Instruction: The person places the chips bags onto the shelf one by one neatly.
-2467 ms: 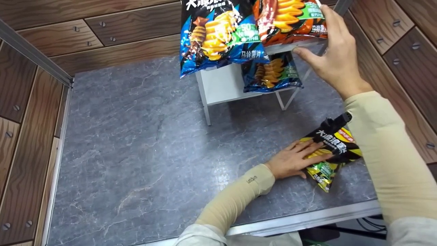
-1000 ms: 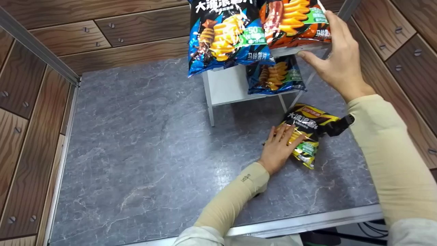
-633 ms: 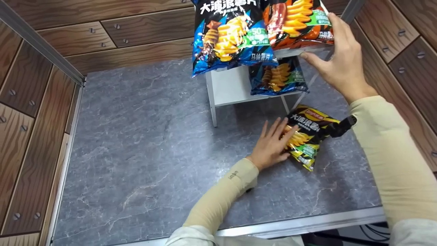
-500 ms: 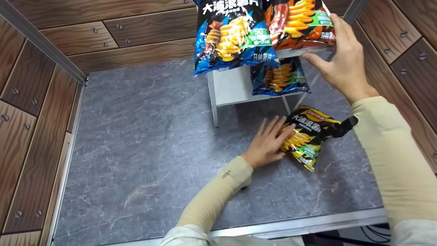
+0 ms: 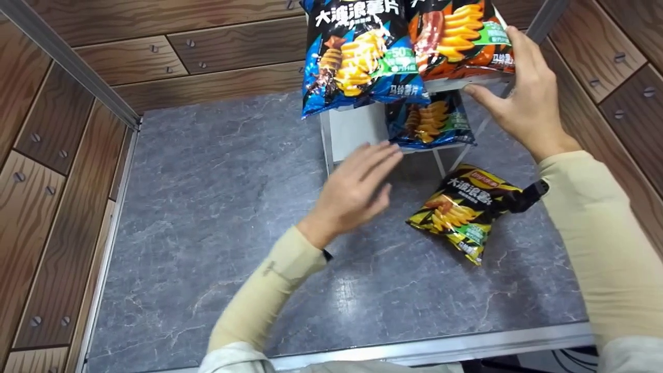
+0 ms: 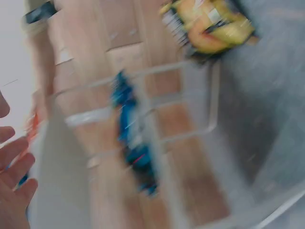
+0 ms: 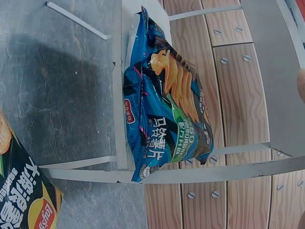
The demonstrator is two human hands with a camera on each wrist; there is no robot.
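Observation:
My left hand (image 5: 355, 189) is raised over the table with its fingers extended, in front of the white two-tier rack (image 5: 352, 132). It holds nothing. My right hand (image 5: 531, 96) grips the rack's upper shelf at the right corner, thumb at the front edge and fingers along the side by an orange chip bag (image 5: 461, 39). A blue chip bag (image 5: 362, 57) lies left of that on the top tier, overhanging the front. Another blue chip bag (image 7: 167, 105) sits on the lower shelf. A yellow-and-black chip bag (image 5: 456, 212) lies face up on the table.
The grey marbled table (image 5: 217, 207) has a metal front edge (image 5: 414, 349). Wood-patterned walls (image 5: 243, 46) stand at the back and both sides. A black wrist device (image 5: 531, 197) juts from my right sleeve, overlapping the yellow bag in the head view.
My left hand slid the yellow bag left and back across the table, let go, then lifted away to the left. The right hand stays at the rack; the head view has shifted slightly.

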